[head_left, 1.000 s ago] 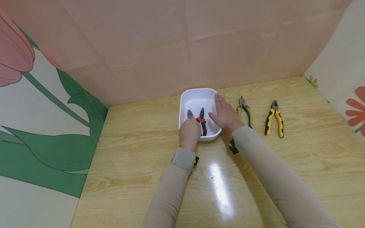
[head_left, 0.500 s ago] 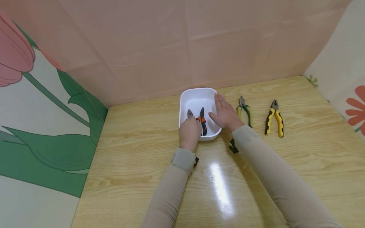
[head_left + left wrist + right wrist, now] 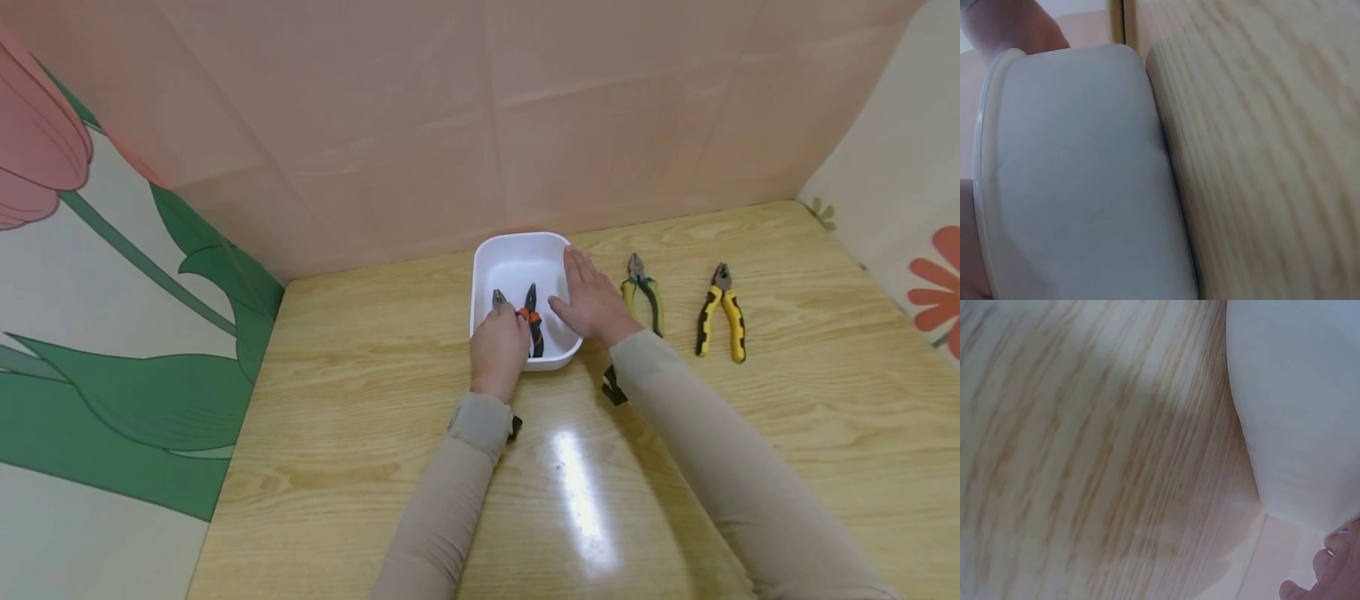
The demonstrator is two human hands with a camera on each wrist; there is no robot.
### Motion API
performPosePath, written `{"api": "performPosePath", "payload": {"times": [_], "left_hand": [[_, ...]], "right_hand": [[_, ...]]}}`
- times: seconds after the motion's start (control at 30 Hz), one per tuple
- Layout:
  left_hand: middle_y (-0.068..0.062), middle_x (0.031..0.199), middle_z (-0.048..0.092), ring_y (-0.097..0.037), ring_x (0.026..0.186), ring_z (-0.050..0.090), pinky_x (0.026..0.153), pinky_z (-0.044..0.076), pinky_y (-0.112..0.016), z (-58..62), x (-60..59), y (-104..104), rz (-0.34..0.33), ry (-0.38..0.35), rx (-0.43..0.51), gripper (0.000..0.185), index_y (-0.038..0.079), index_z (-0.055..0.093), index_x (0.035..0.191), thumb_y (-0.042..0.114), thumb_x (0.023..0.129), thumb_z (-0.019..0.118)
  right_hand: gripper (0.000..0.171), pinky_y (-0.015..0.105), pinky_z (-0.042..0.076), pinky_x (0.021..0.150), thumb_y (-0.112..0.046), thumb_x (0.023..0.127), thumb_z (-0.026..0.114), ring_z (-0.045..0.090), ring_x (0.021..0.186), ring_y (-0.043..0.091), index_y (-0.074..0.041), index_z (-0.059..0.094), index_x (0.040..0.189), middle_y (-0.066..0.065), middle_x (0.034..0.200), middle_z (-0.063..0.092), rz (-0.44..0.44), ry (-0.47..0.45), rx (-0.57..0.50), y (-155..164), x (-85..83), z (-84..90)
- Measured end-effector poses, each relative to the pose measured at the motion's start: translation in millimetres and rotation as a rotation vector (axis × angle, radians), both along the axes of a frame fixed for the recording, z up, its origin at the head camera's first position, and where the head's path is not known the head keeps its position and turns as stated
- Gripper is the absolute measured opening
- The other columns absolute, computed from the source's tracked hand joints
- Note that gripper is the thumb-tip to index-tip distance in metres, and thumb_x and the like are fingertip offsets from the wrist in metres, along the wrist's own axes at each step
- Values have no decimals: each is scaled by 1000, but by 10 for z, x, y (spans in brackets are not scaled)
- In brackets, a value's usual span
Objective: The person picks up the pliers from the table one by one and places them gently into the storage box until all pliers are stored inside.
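A white plastic tub (image 3: 517,250) stands on the table in the head view. My left hand (image 3: 498,350) reaches over its near rim with curled fingers and grips a pair of pliers (image 3: 499,297). Only the grey metal head of these pliers shows; the hand covers the handles. Just to the right, long-nose pliers (image 3: 536,325) with black and orange handles lie in the tub. My right hand (image 3: 594,300) rests along the right rim, fingers straight and thumb over the inside. Both wrist views are mostly filled by the tub's outer wall (image 3: 1085,162) and the table.
Green-handled pliers (image 3: 654,304) lie right of the tub, partly behind the right hand. Farther right are yellow and black pliers (image 3: 738,329). A pink covering (image 3: 375,167) rises along the table's back edge, close behind the tub.
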State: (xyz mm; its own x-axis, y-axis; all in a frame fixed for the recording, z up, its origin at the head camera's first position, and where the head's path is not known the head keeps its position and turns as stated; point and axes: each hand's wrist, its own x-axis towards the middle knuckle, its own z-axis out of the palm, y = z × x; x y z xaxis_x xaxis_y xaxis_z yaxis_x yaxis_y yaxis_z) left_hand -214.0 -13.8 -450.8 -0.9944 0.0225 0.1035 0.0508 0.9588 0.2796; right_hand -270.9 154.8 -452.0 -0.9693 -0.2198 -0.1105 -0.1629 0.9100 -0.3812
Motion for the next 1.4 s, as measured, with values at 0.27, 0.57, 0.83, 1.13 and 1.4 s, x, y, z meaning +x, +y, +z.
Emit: {"api": "performPosePath", "payload": {"times": [0.27, 0.57, 0.83, 1.13, 1.4], "left_hand": [[-6, 98, 71, -20, 78, 68, 68, 58, -33, 16, 22, -22, -54, 28, 51, 27, 9, 69, 115, 30, 105, 55], [-8, 103, 71, -23, 83, 69, 67, 59, -37, 50, 129, -64, -134, 99, 100, 29, 10, 66, 127, 24, 102, 60], [-9, 107, 72, -24, 89, 69, 67, 60, -38, 114, 178, -131, -172, 258, 74, 29, 9, 68, 126, 21, 99, 63], [-15, 138, 61, -28, 131, 55, 111, 43, -42, 140, 94, -306, -178, 277, 34, 45, 1, 60, 137, 24, 99, 65], [-12, 168, 20, -28, 155, 15, 121, 13, -62, 137, 23, -447, -145, 38, -2, 78, 6, 21, 162, 52, 105, 47]], "right_hand": [[90, 54, 8, 124, -44, 104, 45, -5, 155, 35, -2, -12, 160, 19, 169, -8, 5, 15, -2, -3, 12, 11], [90, 55, 8, 124, -43, 105, 46, -5, 155, 36, -1, -12, 159, 19, 168, -9, 18, 20, -9, 9, 41, 11], [89, 57, 12, 123, -41, 104, 46, -2, 155, 37, 0, -10, 160, 21, 169, -3, 26, 46, -12, 26, 30, -17], [90, 57, 10, 123, -42, 105, 46, -4, 155, 36, -2, -12, 160, 18, 169, -7, 21, 30, -3, 20, 23, -5], [89, 57, 8, 123, -41, 105, 46, -4, 155, 37, -2, -13, 160, 19, 169, -7, 15, 16, 1, 9, 45, 25]]}}
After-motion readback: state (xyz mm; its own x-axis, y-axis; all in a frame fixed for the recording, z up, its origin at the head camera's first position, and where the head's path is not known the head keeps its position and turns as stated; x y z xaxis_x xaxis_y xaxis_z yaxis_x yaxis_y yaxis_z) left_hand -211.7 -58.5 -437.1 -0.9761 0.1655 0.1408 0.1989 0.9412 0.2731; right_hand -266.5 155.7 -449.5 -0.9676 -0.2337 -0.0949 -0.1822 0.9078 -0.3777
